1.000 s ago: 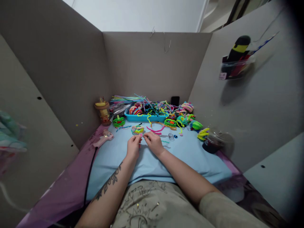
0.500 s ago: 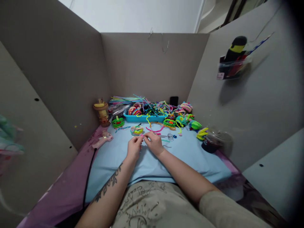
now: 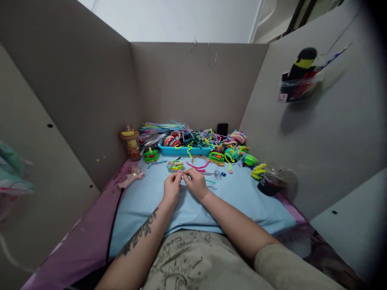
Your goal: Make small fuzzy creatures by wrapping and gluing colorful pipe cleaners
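Observation:
Both hands meet over the blue cloth [image 3: 145, 217], fingertips almost touching. My left hand [image 3: 173, 187] is closed in a pinch on a small pink pipe-cleaner piece [image 3: 180, 172], of which only a bit shows above the thumb. Beside it, my right hand [image 3: 195, 184] has its thumb and fingers pinched together at the pink piece; what lies between them is too small to make out. Just beyond sits a multicoloured pipe-cleaner ball [image 3: 175, 166]. Scissors [image 3: 217, 174] lie right of my right hand, with pink pipe cleaners [image 3: 199, 165] behind.
A blue tray [image 3: 184, 151] full of pipe cleaners stands at the back. Green pipe-cleaner figures [image 3: 151, 156] sit around it. A pink glue gun [image 3: 133, 178] with a black cord lies left. A dark-based cup [image 3: 269, 186] stands right, a drink cup [image 3: 132, 145] back left.
The view has shifted slightly, moving everything a little to the right. Both hands keep nearly the same pinch; a reddish bit seen below my left fingers no longer shows.

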`<state>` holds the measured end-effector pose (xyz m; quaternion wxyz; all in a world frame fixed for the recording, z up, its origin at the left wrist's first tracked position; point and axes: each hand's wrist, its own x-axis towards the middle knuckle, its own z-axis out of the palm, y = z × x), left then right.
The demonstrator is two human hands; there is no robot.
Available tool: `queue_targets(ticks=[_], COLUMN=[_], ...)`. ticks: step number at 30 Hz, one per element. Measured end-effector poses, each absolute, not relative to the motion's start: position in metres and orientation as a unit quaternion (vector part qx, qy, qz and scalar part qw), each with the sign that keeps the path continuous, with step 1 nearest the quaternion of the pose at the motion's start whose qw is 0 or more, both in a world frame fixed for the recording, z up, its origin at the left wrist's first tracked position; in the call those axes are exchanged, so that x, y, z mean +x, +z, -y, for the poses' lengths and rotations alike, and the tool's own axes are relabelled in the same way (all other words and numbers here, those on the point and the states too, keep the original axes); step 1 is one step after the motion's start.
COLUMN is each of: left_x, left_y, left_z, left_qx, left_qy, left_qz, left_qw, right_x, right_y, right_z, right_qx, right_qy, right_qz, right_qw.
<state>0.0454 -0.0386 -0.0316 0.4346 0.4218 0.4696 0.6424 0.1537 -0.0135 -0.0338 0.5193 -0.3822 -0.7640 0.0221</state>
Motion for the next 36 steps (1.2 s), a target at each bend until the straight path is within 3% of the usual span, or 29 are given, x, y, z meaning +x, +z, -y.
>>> queue_targets(ticks=[10,16,20,23,27,31,36], left_x=[0.043,0.044,0.043,0.043,0.042,0.035,0.018], left_y=[-0.033,-0.033,-0.035,-0.035,-0.035,-0.033,-0.031], left_z=[0.037,0.037,0.036,0.036,0.038,0.038,0.037], left_qx=[0.398,0.425,0.443,0.454,0.477,0.506,0.608], left_qy=[0.662,0.654,0.653,0.650,0.626,0.601,0.568], left_qz=[-0.469,-0.475,-0.464,-0.463,-0.472,-0.482,-0.496], left_qw=[0.428,0.408,0.403,0.396,0.398,0.388,0.251], right_x=[0.149,0.147,0.146,0.147,0.150,0.156,0.163], right_y=[-0.032,-0.030,-0.037,-0.039,-0.036,-0.032,-0.030], right_z=[0.018,0.008,-0.001,-0.004,-0.002,0.003,0.006], right_qx=[-0.350,-0.378,-0.342,-0.334,-0.333,-0.351,-0.340], right_qy=[0.100,0.349,0.520,0.573,0.536,0.361,0.173], right_qz=[0.759,0.626,0.546,0.509,0.553,0.677,0.785], right_qw=[0.540,0.586,0.561,0.548,0.545,0.536,0.488])
